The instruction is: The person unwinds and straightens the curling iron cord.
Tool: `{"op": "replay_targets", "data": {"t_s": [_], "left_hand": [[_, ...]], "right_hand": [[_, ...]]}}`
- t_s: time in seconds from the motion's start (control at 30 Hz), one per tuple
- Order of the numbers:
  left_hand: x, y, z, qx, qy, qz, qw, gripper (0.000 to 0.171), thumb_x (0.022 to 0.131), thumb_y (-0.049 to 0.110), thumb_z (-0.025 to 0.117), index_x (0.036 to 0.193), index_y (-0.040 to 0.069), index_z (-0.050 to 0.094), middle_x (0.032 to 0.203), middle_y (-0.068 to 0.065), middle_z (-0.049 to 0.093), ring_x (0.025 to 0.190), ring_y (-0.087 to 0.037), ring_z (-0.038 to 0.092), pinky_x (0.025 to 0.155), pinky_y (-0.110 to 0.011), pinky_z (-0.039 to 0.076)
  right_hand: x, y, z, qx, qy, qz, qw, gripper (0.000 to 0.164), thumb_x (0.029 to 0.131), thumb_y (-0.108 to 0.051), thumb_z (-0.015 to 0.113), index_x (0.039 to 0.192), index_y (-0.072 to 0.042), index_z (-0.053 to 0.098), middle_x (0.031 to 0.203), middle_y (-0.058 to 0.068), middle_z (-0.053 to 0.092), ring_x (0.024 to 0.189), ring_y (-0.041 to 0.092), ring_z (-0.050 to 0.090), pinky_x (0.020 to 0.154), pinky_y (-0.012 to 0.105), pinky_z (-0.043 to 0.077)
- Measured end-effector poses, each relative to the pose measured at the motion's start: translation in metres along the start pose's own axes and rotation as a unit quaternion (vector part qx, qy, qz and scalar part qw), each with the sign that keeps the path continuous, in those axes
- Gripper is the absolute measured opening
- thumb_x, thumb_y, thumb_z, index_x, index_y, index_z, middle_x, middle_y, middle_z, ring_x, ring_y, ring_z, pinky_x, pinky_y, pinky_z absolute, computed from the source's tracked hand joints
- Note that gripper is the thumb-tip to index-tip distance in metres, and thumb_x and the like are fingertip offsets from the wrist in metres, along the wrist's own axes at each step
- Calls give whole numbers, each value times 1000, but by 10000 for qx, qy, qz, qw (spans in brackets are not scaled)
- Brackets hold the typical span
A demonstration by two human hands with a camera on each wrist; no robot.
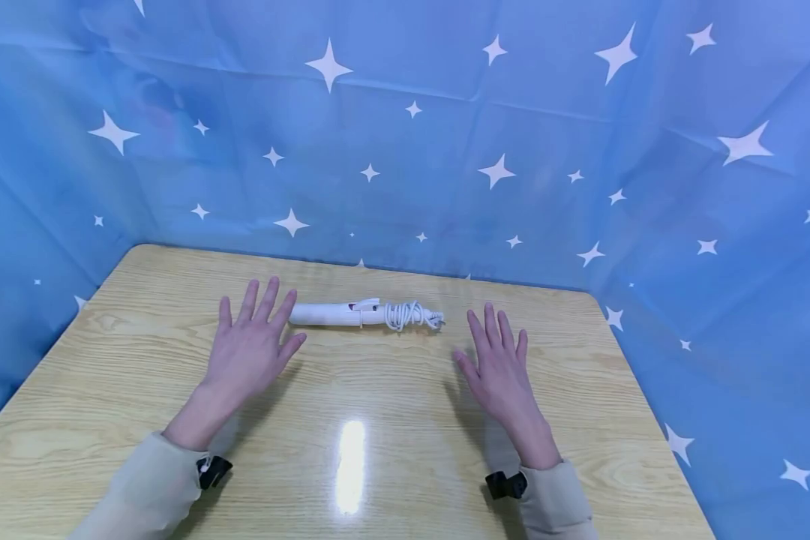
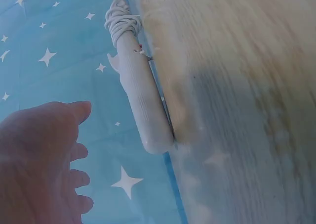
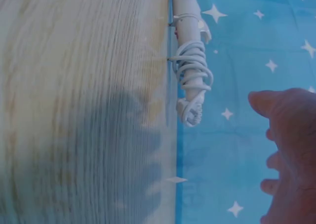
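Note:
A white curling iron lies crosswise on the table, its thick barrel toward the left. White cord is wound in loops around its handle at the right end, and a small lever sticks up near the middle. My left hand, fingers spread, is beside the barrel's left end and holds nothing. Off the cord end, lower and to the right, my right hand also has its fingers extended with nothing in them. Both hands cast shadows on the wood. Either wrist view shows the curling iron apart from the thumb.
The light wooden table has rounded back corners. A blue cloth with white stars hangs behind it and along both sides. Bright glare reflects off the front middle of the tabletop. Each sleeve cuff has a black device at the wrist.

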State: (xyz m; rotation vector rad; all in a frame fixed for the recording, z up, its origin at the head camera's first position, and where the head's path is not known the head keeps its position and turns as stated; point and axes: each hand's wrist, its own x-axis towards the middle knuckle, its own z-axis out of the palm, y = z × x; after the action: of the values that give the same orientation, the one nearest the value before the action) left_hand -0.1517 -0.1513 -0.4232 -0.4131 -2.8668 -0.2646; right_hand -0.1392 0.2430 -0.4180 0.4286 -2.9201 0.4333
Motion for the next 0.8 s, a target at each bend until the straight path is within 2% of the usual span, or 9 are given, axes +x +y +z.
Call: {"op": "replay_targets", "data": {"t_s": [0.13, 0.33, 0.57, 0.8], "left_hand": [[2, -2, 6, 28, -24, 41, 10000, 69, 105, 48, 53, 161, 11, 33, 168, -20, 18, 153, -46, 13, 117, -77, 12], [7, -6, 14, 17, -141, 67, 9999, 71, 104, 46, 55, 161, 11, 33, 167, -21, 18, 152, -47, 14, 118, -77, 11], [16, -8, 17, -20, -410, 62, 9991, 69, 106, 44, 53, 161, 11, 30, 168, -21, 17, 153, -45, 10, 118, -76, 10], [26, -17, 26, -186, -614, 69, 9979, 68, 105, 41, 56, 161, 10, 32, 167, -20, 20, 153, -46, 12, 118, -76, 10]], "right_hand": [[2, 2, 1, 39, 2, -8, 10000, 67, 108, -33, 54, 162, -6, 25, 169, 22, 7, 155, 41, 2, 119, 75, 0], [9, 5, 6, 87, -92, 33, 9999, 68, 108, -32, 54, 162, -6, 24, 169, 23, 7, 155, 42, 2, 119, 75, 1], [20, 12, 11, 66, -193, 50, 9998, 67, 108, -35, 52, 162, -6, 24, 169, 24, 9, 154, 45, 7, 119, 75, 2], [34, 15, 14, 255, -197, -93, 9994, 67, 109, -33, 52, 162, -4, 24, 168, 24, 10, 154, 44, 7, 121, 72, 5]]}}
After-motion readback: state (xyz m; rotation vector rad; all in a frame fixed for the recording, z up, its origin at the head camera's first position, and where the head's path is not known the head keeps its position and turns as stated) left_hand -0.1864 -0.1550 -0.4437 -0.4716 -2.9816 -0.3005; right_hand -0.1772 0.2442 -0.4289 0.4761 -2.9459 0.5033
